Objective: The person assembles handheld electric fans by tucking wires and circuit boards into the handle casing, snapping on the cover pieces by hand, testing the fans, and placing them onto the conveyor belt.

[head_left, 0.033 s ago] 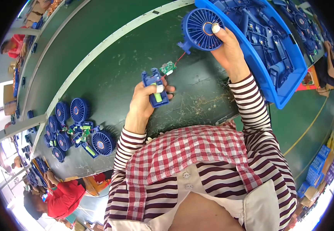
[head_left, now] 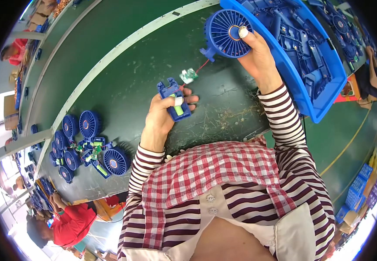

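While the left hand (head_left: 164,114) was clamped around a small blue handle piece (head_left: 174,99) with a pale green cell set in it, the right hand (head_left: 258,54) pinched a round blue fan grille (head_left: 225,34), thumb pressed at its hub and fingers closed behind it. Both parts were held up over the dark green desk (head_left: 123,78), well apart, and joined by a thin red wire (head_left: 202,66) that ran from the grille to a little green circuit board (head_left: 189,75) just beside the handle piece. As a judgement, that wire was the weak spot: drawing the hands farther apart could have strained or torn it at the board, and the board hung unsupported. Just beyond the right hand stood a blue plastic tray (head_left: 314,114) heaped with more blue mouldings. Off to the left on the desk lay a cluster of finished blue fans (head_left: 88,145). Cardboard boxes (head_left: 10,114) sat at the far left edge, and blue crates (head_left: 362,187) at the lower right; their labels were too small to make out.
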The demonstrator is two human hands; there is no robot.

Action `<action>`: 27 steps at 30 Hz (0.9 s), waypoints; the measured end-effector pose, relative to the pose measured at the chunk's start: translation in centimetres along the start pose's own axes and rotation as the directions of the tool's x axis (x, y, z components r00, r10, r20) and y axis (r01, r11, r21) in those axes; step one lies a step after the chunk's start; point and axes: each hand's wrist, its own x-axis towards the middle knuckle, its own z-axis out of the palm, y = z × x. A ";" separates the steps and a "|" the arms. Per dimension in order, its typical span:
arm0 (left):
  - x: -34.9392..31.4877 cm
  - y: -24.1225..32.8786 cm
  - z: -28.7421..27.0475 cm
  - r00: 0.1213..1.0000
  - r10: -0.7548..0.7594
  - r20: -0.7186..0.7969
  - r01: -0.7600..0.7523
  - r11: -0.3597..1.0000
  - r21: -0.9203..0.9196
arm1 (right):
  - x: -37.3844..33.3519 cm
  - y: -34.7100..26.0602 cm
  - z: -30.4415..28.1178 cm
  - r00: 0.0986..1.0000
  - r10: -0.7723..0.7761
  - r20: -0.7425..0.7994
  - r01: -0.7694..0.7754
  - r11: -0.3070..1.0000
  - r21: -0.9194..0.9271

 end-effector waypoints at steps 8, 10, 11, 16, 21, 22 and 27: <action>-0.4 0.4 -1.7 0.995 0.098 -0.013 -0.098 0.980 -0.172 | 0.2 0.9 2.2 0.988 0.152 0.028 -0.153 0.986 0.061; -0.6 0.9 -1.7 0.980 0.190 -0.062 -0.192 0.981 -0.039 | 0.4 1.3 2.9 0.981 0.191 0.043 -0.194 0.978 0.072; -0.9 1.2 -1.6 0.978 0.196 -0.073 -0.199 0.979 -0.040 | 0.4 1.6 3.3 0.973 0.225 0.049 -0.228 0.970 0.081; -1.6 2.2 -1.3 0.989 0.147 -0.030 -0.134 0.954 0.268 | 1.0 3.4 5.2 0.967 0.246 0.062 -0.246 0.969 -0.008; -1.9 2.6 -1.0 0.997 0.071 0.023 -0.075 0.964 0.253 | 1.4 4.0 6.3 0.923 0.339 0.181 -0.307 0.934 -0.181; -1.9 2.6 -1.0 0.996 0.082 0.030 -0.086 0.968 0.235 | 1.6 4.3 6.6 0.919 0.341 0.198 -0.292 0.926 -0.238; -1.9 2.4 -1.0 0.996 0.062 0.056 -0.075 0.961 0.267 | 1.7 4.9 7.8 0.920 0.322 0.224 -0.236 0.911 -0.337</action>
